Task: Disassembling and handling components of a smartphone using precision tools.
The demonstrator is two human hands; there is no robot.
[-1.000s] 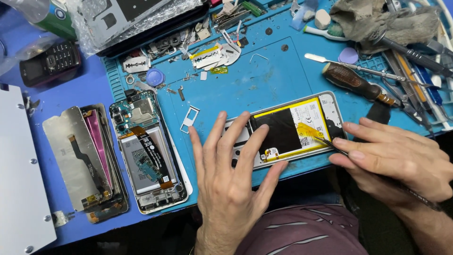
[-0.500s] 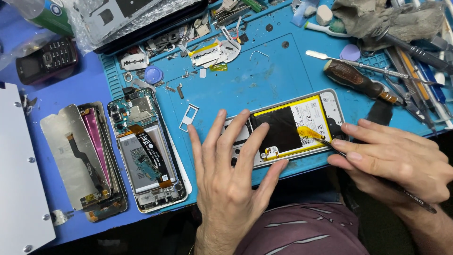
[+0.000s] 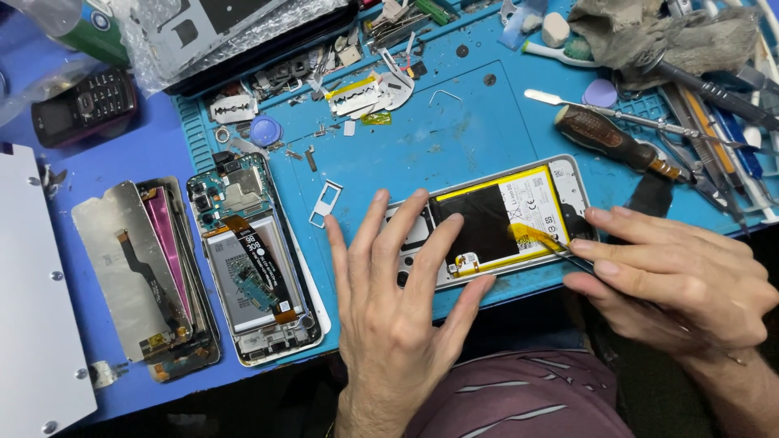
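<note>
An opened phone frame (image 3: 568, 174) lies on the blue work mat (image 3: 454, 138), with a black and yellow battery (image 3: 499, 215) inside it. My left hand (image 3: 398, 308) lies flat with its fingers spread over the frame's left end, pressing on it. My right hand (image 3: 677, 276) grips a thin metal pry tool (image 3: 568, 253) whose tip sits under a yellow strip (image 3: 531, 235) at the battery's lower right edge.
A second opened phone (image 3: 251, 259) and a detached screen (image 3: 134, 268) lie at the left. A SIM tray (image 3: 324, 203) rests on the mat. A brown-handled screwdriver (image 3: 608, 138), tweezers, a razor blade (image 3: 234, 107), a rag (image 3: 673, 32) and a small black phone (image 3: 81, 105) crowd the back.
The view has shifted slightly. Both hands stay on the phone frame, the tool tip staying at the battery's edge.
</note>
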